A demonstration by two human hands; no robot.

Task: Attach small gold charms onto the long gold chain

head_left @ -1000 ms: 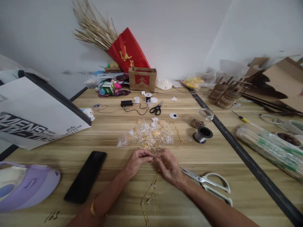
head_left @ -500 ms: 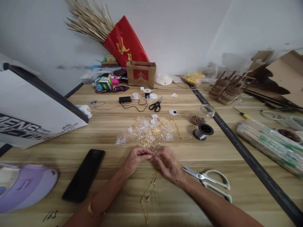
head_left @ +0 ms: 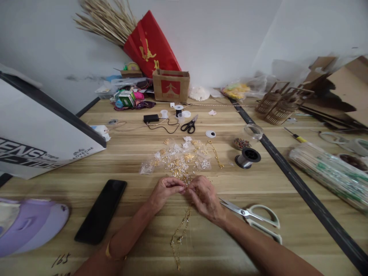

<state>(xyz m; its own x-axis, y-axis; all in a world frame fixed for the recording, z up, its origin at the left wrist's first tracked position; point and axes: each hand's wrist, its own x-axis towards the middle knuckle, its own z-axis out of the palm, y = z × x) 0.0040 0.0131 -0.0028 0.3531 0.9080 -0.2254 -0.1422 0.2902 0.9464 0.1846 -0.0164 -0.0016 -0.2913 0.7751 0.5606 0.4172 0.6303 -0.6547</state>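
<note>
Head view: the left hand (head_left: 165, 191) and right hand (head_left: 205, 199) meet fingertip to fingertip, both pinched shut on the top end of a gold chain (head_left: 180, 234). Whatever small part sits between the fingertips is too fine to make out. The chain's long axis runs from that pinch straight back toward the near edge of the worktop (head_left: 287, 241), lying slack between the two forearms. Neither hand is nearer to it than the other.

Just beyond the fingertips, toward the far edge, lies a scatter of small gold pieces in clear packets (head_left: 178, 161). White-handled scissors (head_left: 254, 216) lie just beside the right wrist, with the blades pointing at the hands. A black phone (head_left: 101, 211) lies flat near the left forearm. A wire spool (head_left: 247, 157) stands further off to the right, near a dark strip (head_left: 301, 191) that crosses the wood. Bags and boxes crowd the far edge against a white wall.
</note>
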